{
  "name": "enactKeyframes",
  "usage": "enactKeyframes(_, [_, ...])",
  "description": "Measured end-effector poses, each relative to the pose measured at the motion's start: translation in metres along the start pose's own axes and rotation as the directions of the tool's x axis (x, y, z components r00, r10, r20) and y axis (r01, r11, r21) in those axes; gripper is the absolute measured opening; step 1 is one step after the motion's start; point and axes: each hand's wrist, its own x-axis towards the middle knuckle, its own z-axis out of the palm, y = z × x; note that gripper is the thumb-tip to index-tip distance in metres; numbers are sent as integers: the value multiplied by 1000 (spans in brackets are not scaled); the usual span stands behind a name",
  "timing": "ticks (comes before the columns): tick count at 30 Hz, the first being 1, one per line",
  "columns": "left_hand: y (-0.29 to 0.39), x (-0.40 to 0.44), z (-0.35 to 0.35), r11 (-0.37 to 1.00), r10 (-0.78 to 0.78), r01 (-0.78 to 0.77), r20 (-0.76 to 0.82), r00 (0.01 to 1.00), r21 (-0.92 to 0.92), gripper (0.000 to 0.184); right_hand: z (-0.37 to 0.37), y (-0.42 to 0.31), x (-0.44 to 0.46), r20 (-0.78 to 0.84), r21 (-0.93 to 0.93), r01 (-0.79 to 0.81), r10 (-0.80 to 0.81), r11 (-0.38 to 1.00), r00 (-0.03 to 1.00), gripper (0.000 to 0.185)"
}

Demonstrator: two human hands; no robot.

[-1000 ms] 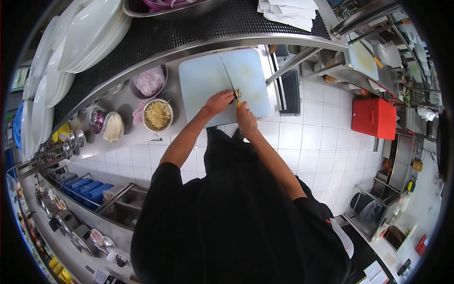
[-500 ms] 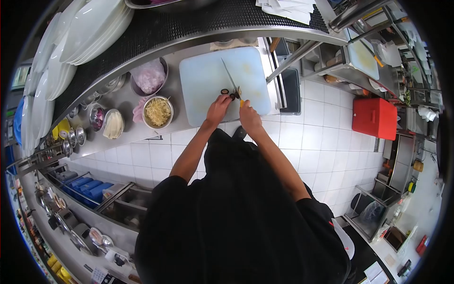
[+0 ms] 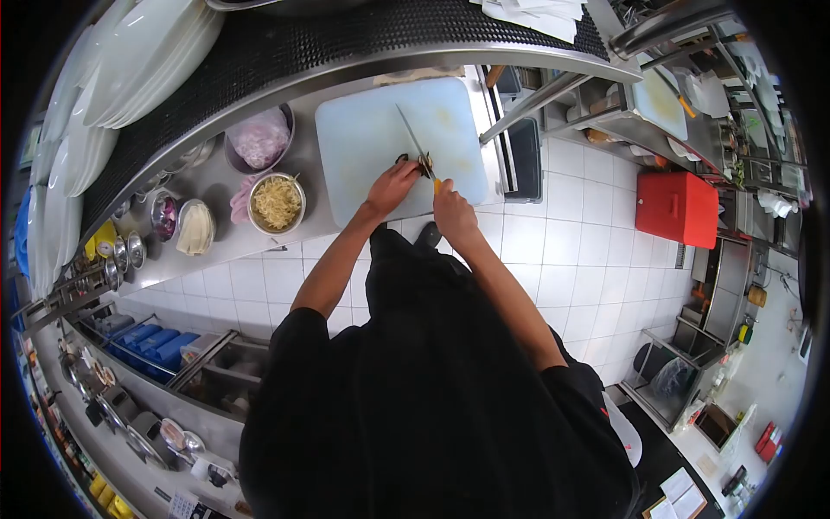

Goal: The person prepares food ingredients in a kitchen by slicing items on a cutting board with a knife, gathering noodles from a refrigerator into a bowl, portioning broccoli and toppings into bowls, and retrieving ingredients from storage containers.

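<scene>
My right hand [image 3: 455,212] is wrapped round the yellow handle of a kitchen knife [image 3: 410,127], whose long blade points to the far side of a pale blue cutting board [image 3: 354,130]. My left hand [image 3: 394,184] lies on the board just left of the blade, its fingers bent and pressed on a small dark-skinned piece of food [image 3: 401,159] that looks like a mushroom. Thin cut slices [image 3: 425,161] with dark edges and pale flesh lie against the blade. Fingertips of the left hand hide part of the dark food.
Left of the board stand a bowl of pale shreds [image 3: 276,203], a bowl with a pinkish plastic bag [image 3: 257,141] and several smaller bowls. A metal shelf [image 3: 346,52] with stacked white plates [image 3: 160,56] overhangs the counter. A red cooler [image 3: 677,209] stands on the tiled floor at right.
The view has shifted slightly, so the board and both hands sit a little further left. My left fingers now cover more of the dark food near the blade.
</scene>
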Motion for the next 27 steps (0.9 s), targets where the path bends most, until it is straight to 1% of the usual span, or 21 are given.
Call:
enactKeyframes(1, [1,-2,0,1000,-9,9,13,1000,-3,19,3,-2,0,14,18,-14,14,1000,1000,18])
enactKeyframes(4, [0,-7,4,1000,-15,15,-15,1000,4,23,19,-1,5,40,75,-49,46,996,998,19])
enactKeyframes(6, [-1,-4,0,1000,-3,2,6,1000,26,27,23,-1,10,45,124,-54,49,991,998,19])
enactKeyframes(8, [6,-11,-2,1000,-1,1,15,1000,19,28,14,-2,9,43,92,-58,54,994,998,19])
enactKeyframes(10, [0,-5,-4,1000,10,-10,-17,1000,11,28,8,-6,15,38,89,-55,52,994,998,19])
enactKeyframes(13, [1,-9,1,988,40,-37,-16,999,147,31,23,-2,3,70,104,-58,51,993,996,19])
enactKeyframes(14, [-6,-6,3,987,46,-42,-24,999,153,31,21,-2,9,62,99,-51,46,994,997,19])
enactKeyframes(16, [-6,-14,10,988,56,-53,-18,998,142,32,22,-2,2,88,73,-61,54,996,995,21])
enactKeyframes(18, [-9,-14,12,992,70,-68,-20,997,102,32,4,-11,7,108,30,-65,62,997,992,25])
enactKeyframes(19, [-12,-14,13,994,72,-70,-23,997,83,33,16,-6,14,83,19,-18,16,1000,996,25])
enactKeyframes(20, [-8,-15,14,990,67,-57,-72,995,127,32,25,-5,11,73,8,19,-20,1000,997,26])
enactKeyframes(21, [-2,-19,14,991,62,-54,-63,996,123,32,32,-2,9,59,-4,59,-58,998,997,26])
enactKeyframes(22, [-6,-15,12,989,64,-55,-64,996,136,32,37,0,12,90,44,-66,62,997,994,24])
enactKeyframes(23, [-6,-13,11,988,62,-53,-61,996,143,32,23,-3,14,50,42,-24,22,999,998,23])
enactKeyframes(24, [-5,-14,12,1000,-5,5,-1,1000,22,34,14,-7,4,29,43,4,-6,999,1000,22])
enactKeyframes(25, [-4,-15,10,998,15,-15,-9,1000,65,33,9,-10,5,-9,41,40,-40,998,999,21])
enactKeyframes(27, [-2,-11,1,986,50,-44,-34,998,159,32,19,-9,13,81,57,-24,20,998,997,23])
